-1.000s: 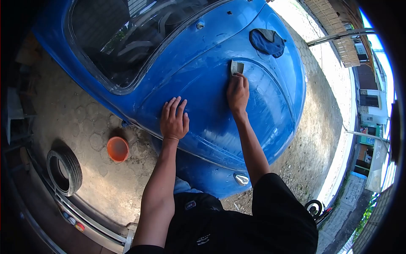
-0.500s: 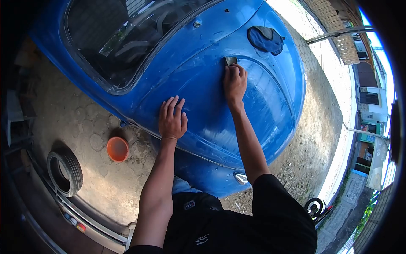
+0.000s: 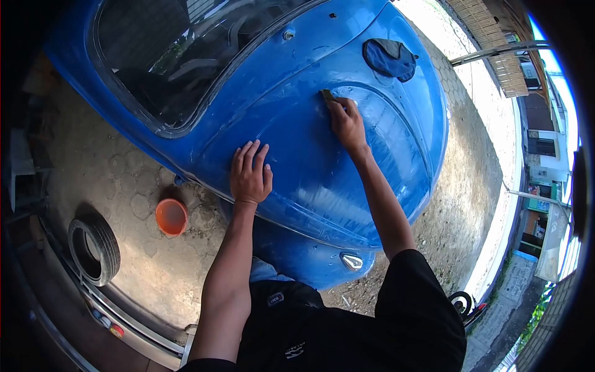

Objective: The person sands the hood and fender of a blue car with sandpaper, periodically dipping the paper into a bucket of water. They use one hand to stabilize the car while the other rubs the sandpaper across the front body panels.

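A blue car hood [image 3: 291, 155], wet and scuffed in pale streaks, curves in front of me. My right hand [image 3: 348, 126] pinches a small, dark folded piece of sandpaper [image 3: 327, 95] against the hood, near its raised curved line. The fingers cover most of the sheet. Lower on the left, my left hand [image 3: 251, 173] rests flat on the blue paint with its fingers stretched out and holds nothing. Beyond my right hand, a dark blue cloth cap [image 3: 390, 59] lies on the hood.
The windshield [image 3: 180, 62] is at the upper left. On the paved ground stand an orange bucket [image 3: 171, 217] and a loose tyre [image 3: 94, 251]. A chrome-rimmed light [image 3: 351, 261] sits on the fender close to me. Buildings line the right side.
My right hand has turned and shifted slightly, its wrist lower and further right, and the sandpaper has moved a little left. My left hand has stayed almost in place.
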The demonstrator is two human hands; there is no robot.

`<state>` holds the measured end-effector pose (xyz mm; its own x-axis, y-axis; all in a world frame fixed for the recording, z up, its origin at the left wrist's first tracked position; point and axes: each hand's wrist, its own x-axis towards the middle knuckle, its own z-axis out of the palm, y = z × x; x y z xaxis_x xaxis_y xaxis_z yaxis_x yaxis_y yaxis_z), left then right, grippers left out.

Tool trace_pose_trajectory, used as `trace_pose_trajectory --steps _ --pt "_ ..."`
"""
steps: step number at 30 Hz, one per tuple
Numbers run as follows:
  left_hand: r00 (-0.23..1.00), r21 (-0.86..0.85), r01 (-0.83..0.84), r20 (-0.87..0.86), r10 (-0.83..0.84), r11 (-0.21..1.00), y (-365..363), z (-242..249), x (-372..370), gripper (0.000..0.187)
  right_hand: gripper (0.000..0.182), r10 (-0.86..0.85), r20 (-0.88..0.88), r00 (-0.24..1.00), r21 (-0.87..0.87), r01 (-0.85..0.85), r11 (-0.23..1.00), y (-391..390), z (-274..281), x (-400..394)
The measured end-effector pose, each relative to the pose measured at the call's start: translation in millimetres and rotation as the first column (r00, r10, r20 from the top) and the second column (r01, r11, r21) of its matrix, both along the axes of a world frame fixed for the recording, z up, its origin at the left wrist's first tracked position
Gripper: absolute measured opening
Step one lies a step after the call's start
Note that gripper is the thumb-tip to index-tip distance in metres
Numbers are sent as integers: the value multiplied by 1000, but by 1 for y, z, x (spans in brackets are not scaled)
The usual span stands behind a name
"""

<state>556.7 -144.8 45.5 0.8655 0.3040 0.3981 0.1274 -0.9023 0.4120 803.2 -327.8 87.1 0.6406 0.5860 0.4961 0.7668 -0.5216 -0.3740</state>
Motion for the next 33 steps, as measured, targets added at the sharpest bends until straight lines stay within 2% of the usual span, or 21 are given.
trace_pose_trajectory --steps 3,5,6,7,8,9,11,12,13,14,15,16,17,19,20,23,25,27,29,30,33 --pt "1000 5 -7 5 7 1000 0 1 0 43 17 -439 41 898 78 435 897 -7 4 39" --pt "1000 9 -2 8 2 1000 0 1 0 43 17 -491 0 871 110 488 866 15 0 28" --pt "1000 8 -3 -1 3 1000 -1 1 0 43 17 -343 -33 939 113 344 932 26 -4 15" --pt "1000 11 -5 -7 5 1000 -1 2 0 43 16 -113 -31 993 54 115 992 37 -2 -7" --pt "1000 16 -5 -14 5 1000 0 3 0 43 18 173 5 985 14 -173 985 44 3 -33" --pt "1000 14 -3 -14 4 1000 0 3 0 44 19 390 26 921 -65 -387 920 45 0 -48" --pt "1000 10 -5 -18 5 1000 0 3 0 44 17 435 63 898 -149 -422 894 36 8 -29" --pt "1000 10 -2 -15 2 1000 1 3 1 44 16 209 51 977 -80 -204 976 31 6 -12" --pt "1000 7 -1 -16 1 1000 1 3 1 43 15 -26 17 1000 -20 27 999 27 3 8" --pt "1000 0 1 -19 -1 1000 0 2 -1 43 15 -264 11 964 46 263 964 21 -2 27" --pt "1000 -12 -7 -20 6 1000 -1 0 -3 43 15 -487 -9 873 105 485 868 19 0 33" --pt "1000 -22 -11 -15 10 1000 -1 -1 -3 42 16 -515 33 857 127 507 852 26 -6 28" --pt "1000 -29 -11 -6 11 1000 -1 -1 -1 42 17 -424 48 904 87 420 904 37 -3 13" --pt "995 32 -100 -20 101 994 -4 1 -5 41 16 18 -4 1000 31 -18 999 52 -5 -34" --pt "989 67 -142 -23 144 988 -3 1 -5 41 19 274 11 962 -10 -274 962 51 -3 -57" --pt "939 72 -343 7 343 937 -5 -4 -6 43 21 446 121 887 -86 -439 895 44 2 -35" --pt "887 38 -462 14 462 886 -8 -9 -7 43 20 0 34 999 19 0 1000 43 1 -11" --pt "843 -12 -537 41 537 844 -9 -11 -6 42 20 -272 12 962 153 268 951 61 -4 -24" --pt "838 -40 -543 42 544 839 -9 -10 -6 41 24 -5 -63 998 126 13 992 75 -10 -68" --pt "835 -54 -546 47 548 836 -10 -9 -6 41 24 211 -10 978 48 -210 977 76 -12 -95" --pt "787 -102 -609 40 615 786 -11 -10 -6 41 22 438 46 898 -91 -433 897 73 -1 -104"
